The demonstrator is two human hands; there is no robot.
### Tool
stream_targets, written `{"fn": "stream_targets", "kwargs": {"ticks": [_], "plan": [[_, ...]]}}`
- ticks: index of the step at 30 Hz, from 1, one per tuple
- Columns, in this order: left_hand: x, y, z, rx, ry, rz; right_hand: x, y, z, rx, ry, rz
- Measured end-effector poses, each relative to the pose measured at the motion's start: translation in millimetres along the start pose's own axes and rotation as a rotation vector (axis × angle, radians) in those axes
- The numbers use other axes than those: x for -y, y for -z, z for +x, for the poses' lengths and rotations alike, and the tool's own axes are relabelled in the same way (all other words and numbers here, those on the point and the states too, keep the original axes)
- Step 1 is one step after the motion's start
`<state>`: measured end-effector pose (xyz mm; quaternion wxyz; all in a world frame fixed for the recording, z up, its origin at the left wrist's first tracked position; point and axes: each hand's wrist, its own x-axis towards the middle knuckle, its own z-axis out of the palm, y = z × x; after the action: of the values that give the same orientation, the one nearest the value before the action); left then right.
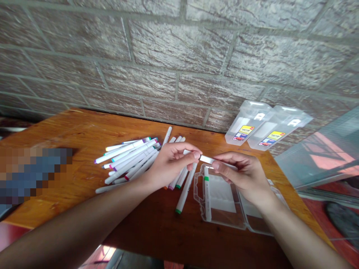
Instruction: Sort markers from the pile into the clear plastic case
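Observation:
Fingers of my left hand (174, 160) and my right hand (241, 173) are closed on a white marker (206, 159), held level above the table. A dark band shows on it at my left fingertips; whether its cap is on or off I cannot tell. Below my right hand lies an opened clear plastic case (224, 222), with one green-banded marker (206, 194) along its left side. Another green-ended marker (183, 194) rests on the table just left of the case. Several white markers with coloured ends (131, 157) are heaped beyond my left forearm, partly hidden by my hand.
Two clear plastic containers (239, 125) with yellow labels stand at the table's back right corner. A stone-block wall (157, 56) rises directly behind the wooden table (70, 130). At the left edge is a blurred-out dark object (33, 175). A glass panel (322, 149) is on the right.

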<state>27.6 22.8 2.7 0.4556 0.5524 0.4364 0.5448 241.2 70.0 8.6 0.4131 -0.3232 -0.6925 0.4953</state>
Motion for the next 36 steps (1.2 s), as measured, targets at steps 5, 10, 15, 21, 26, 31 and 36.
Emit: {"fn": "stream_targets", "kwargs": {"ticks": [5,10,15,21,26,31,36], "plan": [[7.2,3.7,0.8,-0.038,0.029,-0.068,-4.8,2.9,-0.1,-0.020,-0.082,0.106],[11.9,6.0,3.1,-0.045,-0.002,-0.177,-5.9,6.6,-1.3,-0.013,-0.114,0.181],[8.8,6.0,4.4,-0.073,0.004,-0.287,-2.5,7.3,-0.5,-0.014,-0.085,0.269],[6.0,5.0,5.1,-0.111,0.041,-0.370,-2.4,8.8,-1.0,-0.003,-0.089,0.317],[6.3,5.0,5.7,-0.125,0.047,-0.390,-2.5,9.6,-1.9,0.005,-0.094,0.352],[8.0,6.2,6.0,-0.115,0.044,-0.425,1.6,7.7,-1.7,-0.008,-0.114,0.390],[8.2,6.6,6.5,-0.119,0.052,-0.440,3.5,6.8,-2.6,-0.029,-0.124,0.400]]}}
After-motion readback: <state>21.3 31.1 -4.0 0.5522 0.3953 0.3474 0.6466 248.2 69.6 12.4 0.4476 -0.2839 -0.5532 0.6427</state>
